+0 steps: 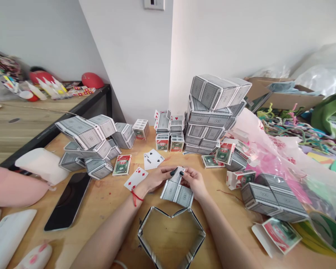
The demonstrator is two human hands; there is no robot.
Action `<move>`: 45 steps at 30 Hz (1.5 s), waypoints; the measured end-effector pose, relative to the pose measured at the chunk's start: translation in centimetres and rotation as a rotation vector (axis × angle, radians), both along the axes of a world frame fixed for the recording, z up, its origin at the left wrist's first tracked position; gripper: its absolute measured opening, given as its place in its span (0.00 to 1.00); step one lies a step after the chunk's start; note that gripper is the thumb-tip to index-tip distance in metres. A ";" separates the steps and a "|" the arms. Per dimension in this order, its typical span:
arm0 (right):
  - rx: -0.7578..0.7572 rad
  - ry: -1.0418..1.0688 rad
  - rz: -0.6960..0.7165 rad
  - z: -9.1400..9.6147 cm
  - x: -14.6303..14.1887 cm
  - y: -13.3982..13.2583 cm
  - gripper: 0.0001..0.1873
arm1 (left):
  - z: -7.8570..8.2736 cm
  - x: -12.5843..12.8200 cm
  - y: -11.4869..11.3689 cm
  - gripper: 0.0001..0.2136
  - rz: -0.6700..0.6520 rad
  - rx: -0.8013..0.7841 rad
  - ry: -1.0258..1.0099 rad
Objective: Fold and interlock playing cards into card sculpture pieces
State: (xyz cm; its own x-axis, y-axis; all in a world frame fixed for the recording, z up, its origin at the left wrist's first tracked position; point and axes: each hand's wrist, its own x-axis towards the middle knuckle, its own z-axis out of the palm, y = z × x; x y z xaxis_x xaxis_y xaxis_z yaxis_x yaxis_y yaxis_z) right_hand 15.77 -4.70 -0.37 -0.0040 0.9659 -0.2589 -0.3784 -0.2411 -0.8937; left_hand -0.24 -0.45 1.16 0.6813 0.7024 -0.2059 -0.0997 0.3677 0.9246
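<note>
My left hand and my right hand meet over the wooden table, both pinching a folded strip of grey-backed playing cards. A red string is tied round my left wrist. Just in front of me lies a heart-shaped frame made of cards. Loose cards lie face up by my left hand: a red diamonds card and a black spades card.
Piles of card packs stand left and behind, with small red and green boxes between. A dark phone lies left. Pink plastic wrap and pipe cleaners crowd the right side.
</note>
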 end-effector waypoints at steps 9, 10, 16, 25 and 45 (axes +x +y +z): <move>-0.016 -0.026 -0.055 -0.5 0.0 0.2 0.19 | 0.1 0.1 -0.4 0.16 0.042 0.128 0.060; -0.016 -0.028 -0.063 -0.6 0.0 0.2 0.19 | -0.1 0.0 -0.3 0.16 0.050 0.135 0.086; 0.006 -0.057 -0.071 -0.8 0.0 0.3 0.18 | -1.1 -0.1 0.0 0.17 0.160 0.234 0.241; 0.049 -0.185 0.003 -1.1 0.0 0.1 0.20 | -1.4 0.2 -0.1 0.19 0.267 0.545 0.524; 0.084 -0.232 0.128 -0.7 -0.5 0.0 0.17 | -0.8 1.0 -0.9 0.11 0.384 0.739 0.655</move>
